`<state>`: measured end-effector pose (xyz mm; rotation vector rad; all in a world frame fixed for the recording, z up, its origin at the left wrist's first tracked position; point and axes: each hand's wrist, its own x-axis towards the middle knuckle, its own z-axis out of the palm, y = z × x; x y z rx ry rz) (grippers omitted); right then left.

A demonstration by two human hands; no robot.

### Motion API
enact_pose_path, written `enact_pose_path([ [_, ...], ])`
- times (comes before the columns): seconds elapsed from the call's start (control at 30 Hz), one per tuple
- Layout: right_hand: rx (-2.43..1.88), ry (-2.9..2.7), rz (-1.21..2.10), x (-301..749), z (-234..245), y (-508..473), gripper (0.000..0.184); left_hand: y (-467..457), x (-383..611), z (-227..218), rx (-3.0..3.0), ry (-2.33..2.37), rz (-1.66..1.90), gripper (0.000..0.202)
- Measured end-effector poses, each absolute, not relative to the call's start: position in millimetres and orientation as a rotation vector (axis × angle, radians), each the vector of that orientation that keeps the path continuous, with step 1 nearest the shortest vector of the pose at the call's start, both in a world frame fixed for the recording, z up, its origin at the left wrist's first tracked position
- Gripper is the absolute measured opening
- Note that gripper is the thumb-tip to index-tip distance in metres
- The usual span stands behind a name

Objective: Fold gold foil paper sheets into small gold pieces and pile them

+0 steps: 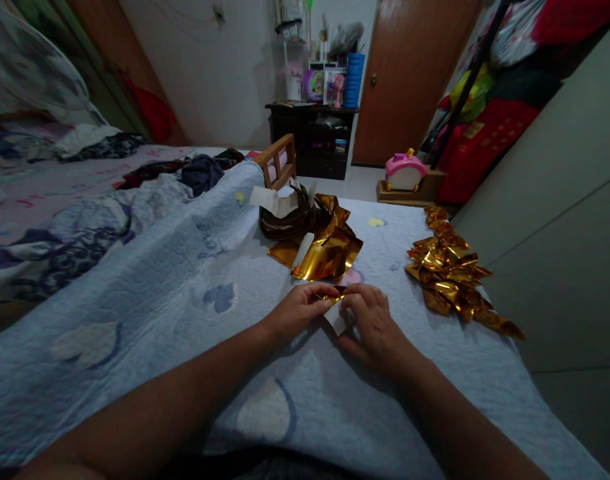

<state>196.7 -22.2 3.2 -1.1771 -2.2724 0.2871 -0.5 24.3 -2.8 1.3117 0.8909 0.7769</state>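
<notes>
Between my two hands is a small sheet of gold foil paper (339, 320), its pale backing facing up and a strip of gold showing at the far edge. My left hand (305, 308) pinches its left side between thumb and fingers. On the right side, my right hand (372, 320) grips it with bent fingers, which hide part of the sheet. Just beyond my hands lies a loose stack of gold foil sheets (329, 250), some curled with pale backs showing. Off to the right is a pile of folded gold foil pieces (447, 270).
A light blue quilt (225, 373) with heart shapes covers the bed under everything. Rumpled clothes (199, 175) lie to the left, near a white fan (29, 67). Beyond the bed stand a dark cabinet (307, 147) and a pink toy case (405, 172). A pale panel (559, 267) borders the right side.
</notes>
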Motion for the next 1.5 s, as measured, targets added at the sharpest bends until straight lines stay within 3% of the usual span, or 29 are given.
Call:
enact_pose_path([
  [0.23, -1.051, -2.403, 0.266, 195.2, 0.5, -18.6, 0.006, 23.8, 0.1, -7.9, 1.437, 0.856, 0.787, 0.026],
  [0.5, -1.070, -2.386, 0.504, 196.0, -10.5, -14.4, 0.012, 18.0, -1.1, -3.2, 2.029, 1.033, 0.683, 0.040],
  [0.73, -1.179, -2.217, 0.634, 190.6, -13.5, -13.2, 0.012, 18.4, -3.2, -5.3, 2.299, 1.173, 0.561, 0.007],
  [1.07, -1.390, -2.198, 0.515, 186.0, -19.2, -10.1, 0.011, 25.2, -8.3, 0.2, 2.316, 1.058, 0.465, 0.015],
  [1.5, -1.565, -2.181, 0.391, 180.8, -19.6, -9.9, 0.008, 28.8, -13.3, 3.6, 2.228, 0.968, 0.472, 0.006],
])
